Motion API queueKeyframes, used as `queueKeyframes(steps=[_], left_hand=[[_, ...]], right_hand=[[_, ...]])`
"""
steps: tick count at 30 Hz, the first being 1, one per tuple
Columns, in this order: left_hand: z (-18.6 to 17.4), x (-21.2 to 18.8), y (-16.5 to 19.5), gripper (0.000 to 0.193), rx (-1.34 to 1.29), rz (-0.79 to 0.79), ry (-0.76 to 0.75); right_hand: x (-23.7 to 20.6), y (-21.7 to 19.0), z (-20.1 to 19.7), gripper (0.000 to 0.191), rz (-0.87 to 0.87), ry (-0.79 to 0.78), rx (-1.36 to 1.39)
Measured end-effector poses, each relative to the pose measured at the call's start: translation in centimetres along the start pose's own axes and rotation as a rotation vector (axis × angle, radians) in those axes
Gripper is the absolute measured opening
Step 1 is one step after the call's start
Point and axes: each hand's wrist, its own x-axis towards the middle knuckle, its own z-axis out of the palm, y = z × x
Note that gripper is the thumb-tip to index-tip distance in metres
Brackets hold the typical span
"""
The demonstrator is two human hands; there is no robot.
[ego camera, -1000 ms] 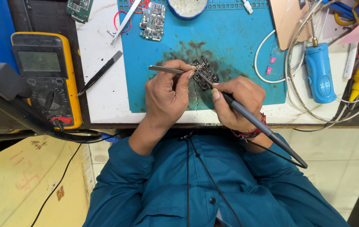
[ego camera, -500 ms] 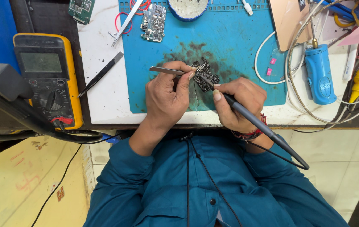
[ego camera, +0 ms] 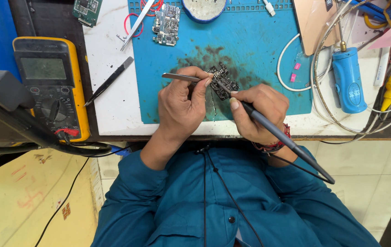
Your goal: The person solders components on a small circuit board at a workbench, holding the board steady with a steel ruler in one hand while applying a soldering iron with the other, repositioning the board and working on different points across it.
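While the small dark circuit board (ego camera: 223,80) lies on the stained middle of the blue work mat (ego camera: 259,55), we see both hands working over it. Left hand (ego camera: 181,103) pinches metal tweezers (ego camera: 181,77) closed between thumb and fingers, tips at the board's left edge. Right hand (ego camera: 257,112) grips a grey soldering iron (ego camera: 273,130) like a pen, tip touching the board, handle trailing back toward the body. Left of the mat: black tweezers (ego camera: 109,81) on the white bench, then a yellow multimeter (ego camera: 51,87) further left. At the mat's far edge sits another green-blue circuit board (ego camera: 166,24). Right of the mat stands a blue cylindrical tool (ego camera: 349,80) with cables.
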Motion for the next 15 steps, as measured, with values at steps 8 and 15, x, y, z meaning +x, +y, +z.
queueKeyframes(steps=[8,15], left_hand=[[0.01,-0.01,0.07,0.008,0.001,0.005,0.004],[-0.01,0.0,0.12,0.008,-0.002,-0.015,-0.001]], right_hand=[[0.02,0.01,-0.01,0.011,0.005,0.014,0.001],[0.01,0.03,-0.06,0.011,0.01,0.014,-0.006]])
